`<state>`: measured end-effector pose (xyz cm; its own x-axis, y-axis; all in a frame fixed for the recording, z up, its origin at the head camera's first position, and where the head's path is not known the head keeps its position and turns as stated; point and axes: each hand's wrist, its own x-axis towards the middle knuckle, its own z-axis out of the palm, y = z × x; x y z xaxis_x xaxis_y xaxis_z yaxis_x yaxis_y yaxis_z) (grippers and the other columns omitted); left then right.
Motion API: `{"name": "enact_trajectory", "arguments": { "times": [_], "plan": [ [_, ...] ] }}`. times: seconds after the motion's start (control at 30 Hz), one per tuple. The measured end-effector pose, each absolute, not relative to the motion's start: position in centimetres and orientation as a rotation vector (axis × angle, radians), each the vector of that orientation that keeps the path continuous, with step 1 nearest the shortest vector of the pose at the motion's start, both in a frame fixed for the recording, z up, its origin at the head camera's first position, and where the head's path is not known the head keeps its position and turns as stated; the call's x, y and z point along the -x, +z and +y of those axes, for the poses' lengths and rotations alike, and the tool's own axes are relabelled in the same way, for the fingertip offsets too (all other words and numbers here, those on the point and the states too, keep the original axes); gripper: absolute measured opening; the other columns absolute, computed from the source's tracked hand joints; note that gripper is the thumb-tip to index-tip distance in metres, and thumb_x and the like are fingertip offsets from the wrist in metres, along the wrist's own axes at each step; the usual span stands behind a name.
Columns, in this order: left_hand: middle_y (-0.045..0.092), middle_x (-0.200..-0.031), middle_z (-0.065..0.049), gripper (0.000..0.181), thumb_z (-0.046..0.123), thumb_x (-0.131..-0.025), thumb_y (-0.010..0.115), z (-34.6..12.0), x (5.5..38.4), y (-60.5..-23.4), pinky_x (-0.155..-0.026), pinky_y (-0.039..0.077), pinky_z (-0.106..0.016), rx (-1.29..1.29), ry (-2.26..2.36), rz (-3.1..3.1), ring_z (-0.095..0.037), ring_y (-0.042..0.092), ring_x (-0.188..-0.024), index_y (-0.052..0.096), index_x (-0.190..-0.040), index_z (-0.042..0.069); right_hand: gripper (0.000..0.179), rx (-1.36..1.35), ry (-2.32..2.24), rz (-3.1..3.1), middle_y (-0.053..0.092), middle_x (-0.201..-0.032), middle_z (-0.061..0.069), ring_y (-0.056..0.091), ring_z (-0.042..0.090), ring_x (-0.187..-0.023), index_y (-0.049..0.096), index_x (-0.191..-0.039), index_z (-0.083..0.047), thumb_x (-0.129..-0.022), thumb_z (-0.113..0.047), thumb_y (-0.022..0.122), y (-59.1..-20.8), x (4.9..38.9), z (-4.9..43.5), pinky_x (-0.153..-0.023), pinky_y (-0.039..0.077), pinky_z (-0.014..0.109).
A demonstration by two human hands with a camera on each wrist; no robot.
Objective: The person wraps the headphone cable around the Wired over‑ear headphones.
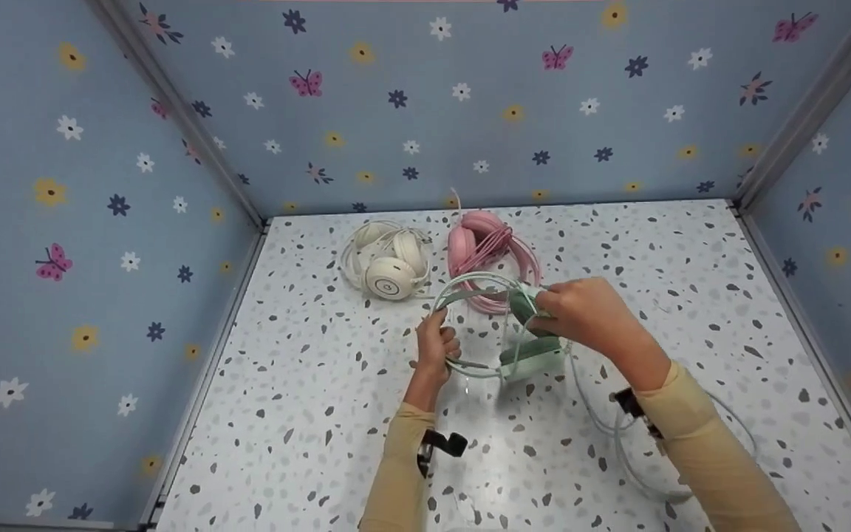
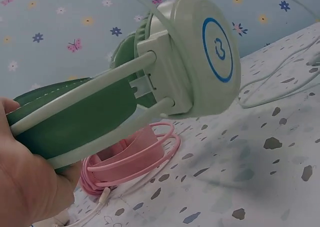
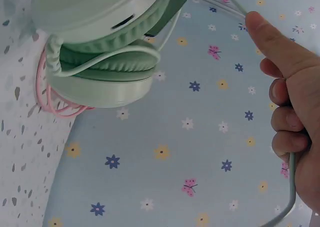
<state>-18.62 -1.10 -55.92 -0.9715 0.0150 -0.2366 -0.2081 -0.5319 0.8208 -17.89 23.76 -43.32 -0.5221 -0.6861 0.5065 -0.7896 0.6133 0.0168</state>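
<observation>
Mint-green headphones (image 1: 532,362) are held above the speckled tabletop, their ear cups toward the right. My left hand (image 1: 436,343) grips the headband; in the left wrist view, its green padded band (image 2: 75,122) leads to an ear cup with a blue ring. My right hand (image 1: 592,318) is beside the upper ear cup in the head view. Curled fingers of that hand hold the pale green cable (image 3: 292,182) in the right wrist view, where a strand also passes by the thumb. Part of the cable is looped around the headphones, crossing the ear cups.
White headphones (image 1: 390,279) lie at the back of the table, left of pink headphones (image 1: 462,247) with a bundled pink cable. Loose green cable (image 1: 625,443) trails over the tabletop (image 1: 307,384) near my right forearm. Flower-patterned panels (image 1: 425,111) stand around the back and sides.
</observation>
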Motion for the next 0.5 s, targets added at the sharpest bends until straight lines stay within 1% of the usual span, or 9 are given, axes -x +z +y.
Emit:
{"name": "enact_trajectory", "arguments": {
  "times": [0.1, 0.13, 0.23, 0.33, 0.37, 0.43, 0.5],
  "plan": [
    [0.025, -0.051, 0.009, 0.023, 0.024, -0.098, 0.047, -1.1, 18.7, -55.5, -0.035, 0.026, -0.019, 0.236, 2.6, 1.411, -0.003, 0.025, -0.039, 0.037, -0.08, 0.014, 0.032, -1.193, 0.354, -2.431, 0.045, -0.057, -0.006, 0.034, 0.007, -0.047, 0.055, -0.068, -0.015, -0.074, -0.027, 0.084, -43.0, 20.2, 24.0, -0.042, 0.032, 0.028],
    [0.025, -0.05, 0.009, 0.023, 0.023, -0.098, 0.047, -1.2, 18.7, -55.3, -0.035, 0.026, -0.019, 0.205, 2.593, 1.406, -0.003, 0.024, -0.038, 0.037, -0.08, 0.014, 0.029, -1.195, 0.376, -2.447, 0.049, -0.058, -0.005, 0.038, 0.008, -0.047, 0.059, -0.07, -0.015, -0.074, -0.027, 0.085, -43.0, 20.9, 24.1, -0.043, 0.035, 0.029],
    [0.024, -0.05, 0.009, 0.024, 0.023, -0.098, 0.048, -1.5, 18.7, -55.1, -0.035, 0.025, -0.019, 0.107, 2.574, 1.357, -0.002, 0.024, -0.038, 0.036, -0.08, 0.013, 0.028, -1.204, 0.431, -2.494, 0.057, -0.061, -0.003, 0.045, 0.009, -0.049, 0.063, -0.073, -0.013, -0.072, -0.03, 0.086, -43.2, 22.8, 24.6, -0.046, 0.041, 0.031],
    [0.023, -0.051, 0.009, 0.024, 0.024, -0.098, 0.047, -1.9, 18.6, -55.0, -0.035, 0.026, -0.017, 0.048, 2.558, 1.207, -0.001, 0.024, -0.039, 0.035, -0.079, 0.013, 0.034, -1.203, 0.51, -2.558, 0.056, -0.059, -0.005, 0.045, 0.009, -0.049, 0.063, -0.071, -0.013, -0.07, -0.039, 0.085, -44.1, 24.4, 25.2, -0.048, 0.041, 0.03],
    [0.022, -0.051, 0.009, 0.025, 0.024, -0.098, 0.045, -2.1, 18.6, -55.0, -0.035, 0.027, -0.017, 0.039, 2.554, 1.137, -0.001, 0.023, -0.039, 0.035, -0.078, 0.013, 0.035, -1.2, 0.58, -2.592, 0.054, -0.058, -0.006, 0.043, 0.008, -0.048, 0.062, -0.07, -0.014, -0.07, -0.041, 0.084, -44.5, 24.9, 25.5, -0.048, 0.04, 0.029],
    [0.022, -0.051, 0.01, 0.024, 0.025, -0.098, 0.043, -2.4, 18.5, -55.0, -0.034, 0.028, -0.016, 0.045, 2.547, 0.99, 0.0, 0.023, -0.038, 0.035, -0.078, 0.014, 0.034, -1.182, 0.806, -2.661, 0.05, -0.057, -0.006, 0.04, 0.009, -0.049, 0.06, -0.068, -0.014, -0.072, -0.039, 0.083, -45.6, 25.7, 25.9, -0.049, 0.037, 0.028],
    [0.021, -0.051, 0.01, 0.023, 0.025, -0.099, 0.04, -2.6, 18.4, -55.0, -0.034, 0.029, -0.016, 0.044, 2.536, 0.851, 0.001, 0.023, -0.037, 0.036, -0.079, 0.015, 0.033, -1.127, 1.094, -2.706, 0.046, -0.057, -0.006, 0.038, 0.009, -0.051, 0.058, -0.067, -0.013, -0.074, -0.034, 0.083, -46.8, 26.2, 26.3, -0.05, 0.035, 0.028]
  ]
}}
